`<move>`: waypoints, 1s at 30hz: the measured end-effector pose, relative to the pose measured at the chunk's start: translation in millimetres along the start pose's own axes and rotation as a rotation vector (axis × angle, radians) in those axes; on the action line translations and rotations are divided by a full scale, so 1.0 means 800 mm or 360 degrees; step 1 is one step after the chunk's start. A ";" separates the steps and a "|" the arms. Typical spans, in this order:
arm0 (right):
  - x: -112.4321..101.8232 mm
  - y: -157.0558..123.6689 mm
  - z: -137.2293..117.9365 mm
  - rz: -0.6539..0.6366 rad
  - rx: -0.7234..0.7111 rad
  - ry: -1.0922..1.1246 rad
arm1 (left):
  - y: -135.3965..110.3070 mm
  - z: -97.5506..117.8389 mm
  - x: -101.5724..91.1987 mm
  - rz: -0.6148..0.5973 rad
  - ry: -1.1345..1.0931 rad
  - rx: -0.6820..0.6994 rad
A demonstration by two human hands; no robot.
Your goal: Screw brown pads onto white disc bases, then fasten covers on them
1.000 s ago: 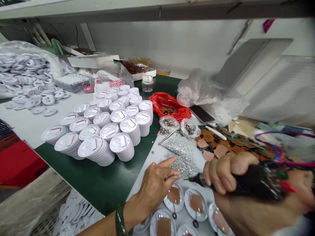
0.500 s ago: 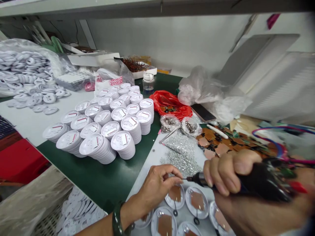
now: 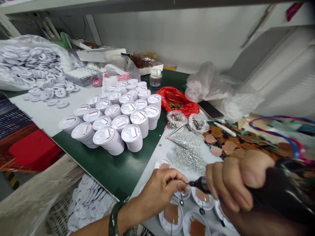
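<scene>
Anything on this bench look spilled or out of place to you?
Loose white discs lie outside the clear bag at far left, as if spilled, though perhaps deliberately. One small grey piece sits apart from the silver heap.

Black driver (image 3: 283,193) in right grip (image 3: 236,180)
</scene>
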State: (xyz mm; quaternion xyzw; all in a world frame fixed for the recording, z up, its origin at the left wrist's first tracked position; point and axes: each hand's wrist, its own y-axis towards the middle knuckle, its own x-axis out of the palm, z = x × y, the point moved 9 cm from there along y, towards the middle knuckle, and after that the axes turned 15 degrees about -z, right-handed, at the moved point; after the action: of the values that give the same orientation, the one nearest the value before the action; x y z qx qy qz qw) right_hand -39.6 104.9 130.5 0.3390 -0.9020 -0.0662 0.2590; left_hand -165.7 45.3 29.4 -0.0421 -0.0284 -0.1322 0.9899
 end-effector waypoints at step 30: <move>0.074 -0.048 0.115 -0.0246 0.0418 0.0163 | -0.128 -0.017 0.079 0.0238 0.2313 0.0562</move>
State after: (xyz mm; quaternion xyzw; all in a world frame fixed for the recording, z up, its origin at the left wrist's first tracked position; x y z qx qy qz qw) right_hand -102.4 32.2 65.4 0.4414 -0.8596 0.0501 0.2523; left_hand -131.3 -70.6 28.1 0.2134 0.6145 -0.0527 0.7577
